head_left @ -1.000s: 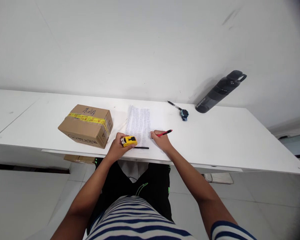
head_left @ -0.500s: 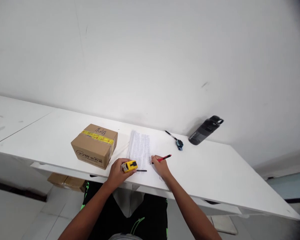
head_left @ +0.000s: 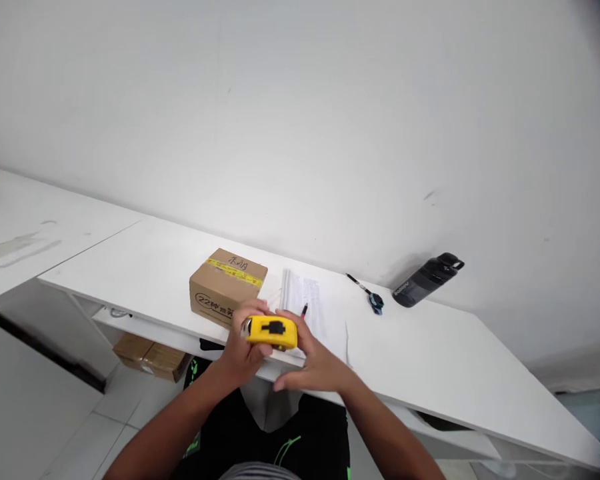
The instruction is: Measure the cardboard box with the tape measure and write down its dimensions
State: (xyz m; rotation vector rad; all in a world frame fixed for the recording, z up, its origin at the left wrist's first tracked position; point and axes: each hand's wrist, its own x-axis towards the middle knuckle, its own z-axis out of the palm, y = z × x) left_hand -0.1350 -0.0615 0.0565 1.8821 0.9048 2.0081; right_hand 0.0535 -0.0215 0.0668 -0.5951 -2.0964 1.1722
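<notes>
Both hands close around the yellow tape measure and hold it in the air, in front of the table edge. The left hand wraps it from below – the right hand presses its right end. A red pen shows just above the right hand's fingers. Behind lie a sheet of paper and a taped cardboard box; well apart – a dark bottle.

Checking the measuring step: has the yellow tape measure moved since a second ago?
Yes. The yellow tape measure left the white table, now lifted in both hands before the cardboard box.
</notes>
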